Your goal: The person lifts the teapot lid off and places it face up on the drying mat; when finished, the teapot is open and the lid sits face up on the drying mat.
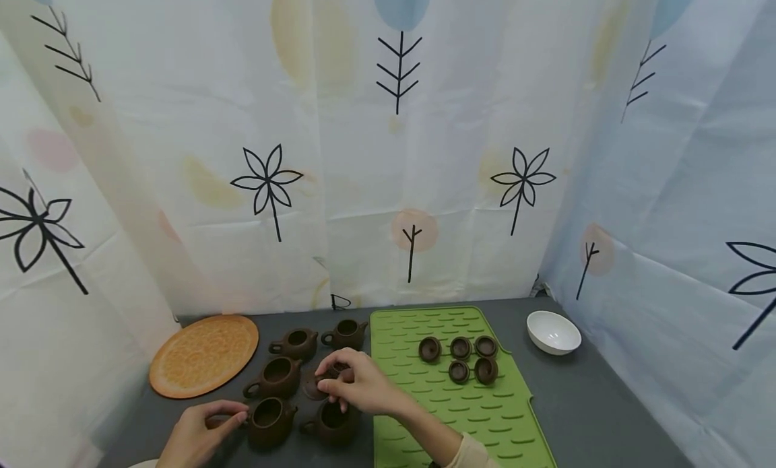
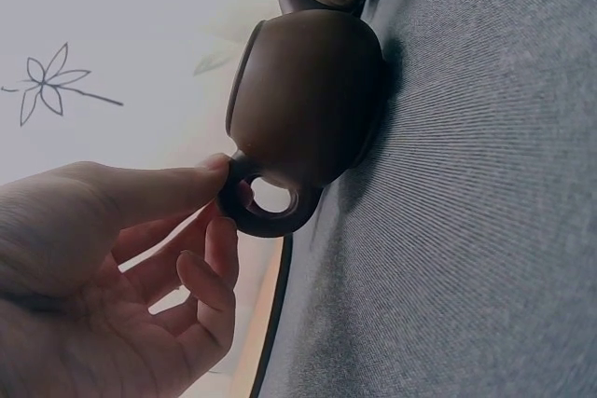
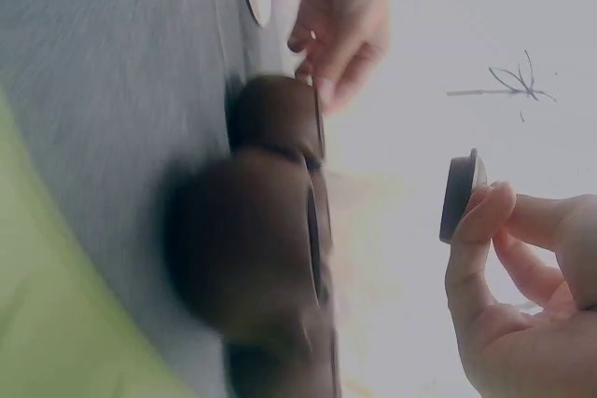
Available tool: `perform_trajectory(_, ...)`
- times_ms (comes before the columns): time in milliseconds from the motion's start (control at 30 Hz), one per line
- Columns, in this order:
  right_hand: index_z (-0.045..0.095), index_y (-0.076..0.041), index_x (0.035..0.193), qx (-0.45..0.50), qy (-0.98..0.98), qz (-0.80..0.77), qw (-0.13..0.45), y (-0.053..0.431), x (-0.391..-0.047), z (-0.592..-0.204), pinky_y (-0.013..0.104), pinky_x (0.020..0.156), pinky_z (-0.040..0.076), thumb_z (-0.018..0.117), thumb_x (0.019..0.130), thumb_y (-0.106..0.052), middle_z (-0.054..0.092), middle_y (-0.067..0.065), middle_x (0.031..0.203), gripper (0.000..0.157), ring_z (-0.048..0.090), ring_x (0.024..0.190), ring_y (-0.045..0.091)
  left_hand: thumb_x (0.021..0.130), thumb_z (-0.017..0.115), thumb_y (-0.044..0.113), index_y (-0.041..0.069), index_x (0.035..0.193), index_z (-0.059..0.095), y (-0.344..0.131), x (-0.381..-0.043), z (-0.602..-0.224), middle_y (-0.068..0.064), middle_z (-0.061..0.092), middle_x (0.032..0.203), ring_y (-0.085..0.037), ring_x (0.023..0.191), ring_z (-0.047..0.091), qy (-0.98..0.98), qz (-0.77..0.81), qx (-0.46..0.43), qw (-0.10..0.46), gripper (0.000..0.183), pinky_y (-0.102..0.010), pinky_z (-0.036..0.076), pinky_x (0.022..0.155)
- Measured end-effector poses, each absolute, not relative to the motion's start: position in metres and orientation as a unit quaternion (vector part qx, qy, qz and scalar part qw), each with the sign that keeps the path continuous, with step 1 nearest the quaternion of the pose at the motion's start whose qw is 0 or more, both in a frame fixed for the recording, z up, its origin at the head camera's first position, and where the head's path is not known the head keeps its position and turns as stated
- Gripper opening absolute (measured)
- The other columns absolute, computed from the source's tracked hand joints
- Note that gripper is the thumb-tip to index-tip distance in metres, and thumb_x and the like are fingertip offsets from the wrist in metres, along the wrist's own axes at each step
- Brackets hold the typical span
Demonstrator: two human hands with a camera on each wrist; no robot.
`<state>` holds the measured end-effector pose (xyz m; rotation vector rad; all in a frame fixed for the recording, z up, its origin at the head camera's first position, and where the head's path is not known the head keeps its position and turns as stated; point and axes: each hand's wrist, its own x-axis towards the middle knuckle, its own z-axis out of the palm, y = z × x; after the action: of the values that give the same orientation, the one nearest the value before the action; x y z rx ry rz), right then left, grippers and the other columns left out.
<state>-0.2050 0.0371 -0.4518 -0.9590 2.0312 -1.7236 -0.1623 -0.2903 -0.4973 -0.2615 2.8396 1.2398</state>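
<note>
Two columns of dark brown lidless teapots stand on the grey table (image 1: 418,454). At the nearest left teapot (image 1: 267,431), my left hand (image 1: 197,431) pinches the loop handle (image 2: 275,226) between thumb and fingers. That teapot sits upright on its base in the left wrist view. My right hand (image 1: 366,387) holds a flat brown teapot lid (image 3: 458,198), pinched by its top, in the air over the right column. Beneath it is the nearest right teapot (image 1: 336,433). The teapot behind my right hand is partly hidden by the fingers.
Several small round hollow brown pieces (image 1: 430,350) lie on a green ridged mat (image 1: 424,421) to the right. Beyond the mat's right edge is a white bowl (image 1: 553,333). A round orange-brown patterned mat (image 1: 203,357) lies at far left. Printed curtains (image 1: 364,219) close off the back and sides.
</note>
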Motion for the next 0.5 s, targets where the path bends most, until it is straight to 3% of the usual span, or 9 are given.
perform_trajectory(100, 0.065, 0.004, 0.127, -0.33, 0.711, -0.602, 0.153, 0.059, -0.209, -0.45, 0.024, 0.059, 0.056, 0.066, 0.109, -0.01, 0.063, 0.035, 0.114, 0.023, 0.064, 0.068, 0.007, 0.095, 0.085, 0.033, 0.005, 0.109, 0.084, -0.291, -0.163, -0.496, -0.01, 0.084, 0.102, -0.025, 0.086, 0.081, 0.915, 0.396, -0.082, 0.017, 0.031, -0.041, 0.063, 0.072)
perform_trajectory(233, 0.063, 0.004, 0.129, -0.306, 0.721, -0.604, 0.148, 0.086, -0.21, -0.448, 0.024, 0.062, 0.057, 0.064, 0.11, -0.011, 0.067, 0.033, 0.11, 0.025, 0.067, 0.072, 0.007, 0.095, 0.085, 0.033, 0.005, 0.109, 0.084, -0.291, -0.163, -0.496, -0.01, 0.084, 0.102, -0.025, 0.086, 0.08, 0.915, 0.395, -0.081, 0.017, 0.031, -0.041, 0.064, 0.072)
perform_trajectory(500, 0.048, -0.001, 0.152, -0.281, 0.745, -0.592, 0.124, 0.13, -0.209, -0.441, 0.039, 0.073, 0.066, 0.055, 0.114, -0.012, 0.052, 0.034, 0.149, 0.04, 0.069, 0.08, 0.009, 0.096, 0.084, 0.03, 0.005, 0.109, 0.084, -0.29, -0.163, -0.495, -0.009, 0.084, 0.1, -0.023, 0.085, 0.08, 0.916, 0.393, -0.081, 0.02, 0.028, -0.037, 0.062, 0.07)
